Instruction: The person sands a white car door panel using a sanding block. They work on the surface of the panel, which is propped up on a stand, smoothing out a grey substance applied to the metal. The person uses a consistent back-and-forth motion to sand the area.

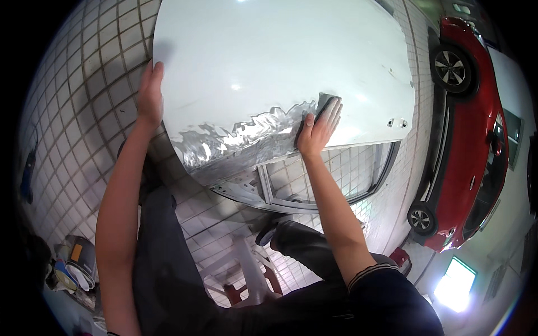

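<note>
1. We see a white car door (269, 61) lying flat across a stand, filling the upper middle of the view, window frame toward us.
2. A red car (471, 140) is parked on the right, well apart from the door.
3. The tiled floor (84, 112) runs beneath everything.
4. A jagged patch of bare grey metal (241, 137) crosses the door's near part, from its left edge to our right hand.
5. Paint cans (78, 260) sit on the floor at lower left.
6. Our left hand (150, 92) lies open, fingers flat, against the door's left edge.
7. Our right hand (318, 127) presses a dark sanding block (327, 103) onto the panel, fingers spread over it, at the patch's right end.
</note>
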`<state>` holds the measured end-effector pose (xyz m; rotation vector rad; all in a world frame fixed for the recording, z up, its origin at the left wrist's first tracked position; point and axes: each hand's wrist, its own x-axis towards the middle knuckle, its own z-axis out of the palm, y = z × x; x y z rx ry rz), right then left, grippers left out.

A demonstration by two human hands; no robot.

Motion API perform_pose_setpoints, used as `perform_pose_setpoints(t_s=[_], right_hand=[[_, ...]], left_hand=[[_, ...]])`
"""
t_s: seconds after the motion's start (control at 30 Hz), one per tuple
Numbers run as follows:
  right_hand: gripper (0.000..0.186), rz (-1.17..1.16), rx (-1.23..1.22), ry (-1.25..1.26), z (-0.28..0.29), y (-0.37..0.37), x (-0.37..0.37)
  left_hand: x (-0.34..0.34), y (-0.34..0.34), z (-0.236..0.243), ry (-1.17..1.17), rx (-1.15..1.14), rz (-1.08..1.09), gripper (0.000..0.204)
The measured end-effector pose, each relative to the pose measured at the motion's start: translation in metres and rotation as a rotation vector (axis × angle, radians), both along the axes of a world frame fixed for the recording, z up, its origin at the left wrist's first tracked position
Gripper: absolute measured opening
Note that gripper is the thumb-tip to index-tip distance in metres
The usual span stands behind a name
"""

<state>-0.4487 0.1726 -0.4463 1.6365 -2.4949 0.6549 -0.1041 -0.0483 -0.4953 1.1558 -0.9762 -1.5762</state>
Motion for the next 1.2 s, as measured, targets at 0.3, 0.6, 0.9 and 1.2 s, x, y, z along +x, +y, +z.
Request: perform_pose_setpoints(t_s=[0.3,0.6,0.9,1.2], right_hand=[[0.092,-0.430,-0.013,-0.243,-0.027,0.046,0.056],[0.084,-0.781,-0.088,-0.631,-0.031,0.024,0.083],[0.069,-0.990,-0.279,-1.046,0.027,0.001,0.070],[0.065,-0.771,-0.285,-1.179,0.025,0.012,0.170]], left_hand=[[0.000,0.001,0.001,0.046,0.092,0.016,0.058],[0.004,0.004,0.000,0.095,0.082,0.027,0.060],[-0.006,0.011,0.017,0.074,0.110,0.111,0.054],[-0.012,0.010,0.021,0.094,0.002,0.017,0.051]])
